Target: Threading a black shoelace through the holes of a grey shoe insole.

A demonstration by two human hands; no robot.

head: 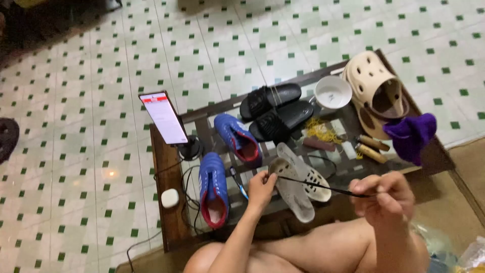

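Black cord is held taut between pinched left hand and closed right hand, above pale insoles laid beside blue shoes on the low table.

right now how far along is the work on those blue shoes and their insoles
Looks done: both pale insoles are out on the glass-topped wooden table. In hand: left hand pinches one insole's heel; right hand holds a thin black lace. Left: two blue red-lined shoes lie untouched.
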